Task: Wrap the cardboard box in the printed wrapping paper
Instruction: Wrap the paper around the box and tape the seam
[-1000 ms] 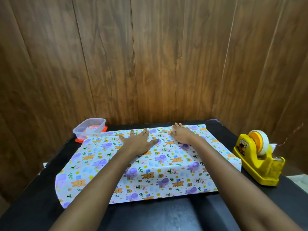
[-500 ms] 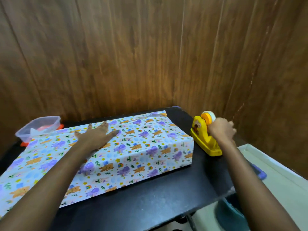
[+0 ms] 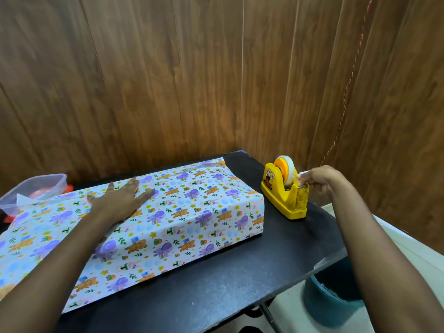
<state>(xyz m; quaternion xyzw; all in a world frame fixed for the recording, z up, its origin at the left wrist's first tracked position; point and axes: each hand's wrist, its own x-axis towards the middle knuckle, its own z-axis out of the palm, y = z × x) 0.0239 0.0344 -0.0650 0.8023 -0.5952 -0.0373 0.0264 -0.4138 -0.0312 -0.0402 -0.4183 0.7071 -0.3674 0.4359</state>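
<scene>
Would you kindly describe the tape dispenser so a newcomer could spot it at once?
Start at the black table against the wooden wall. Right of the paper-covered box stands the tape dispenser, by the right hand. It alone is bright yellow, holding an orange-cored tape roll.

Table point(image 3: 240, 284) carries wrapped box point(image 3: 192, 212), tape dispenser point(image 3: 284, 198), tub point(image 3: 36, 191).

Two hands point(image 3: 120, 201) point(image 3: 318, 180), one paper-wrapped box point(image 3: 192, 212), one tape dispenser point(image 3: 284, 192), one plastic container point(image 3: 33, 191).

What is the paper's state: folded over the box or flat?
Folded over: the wrapping paper covers top and front side; the left hand presses it down.
</scene>
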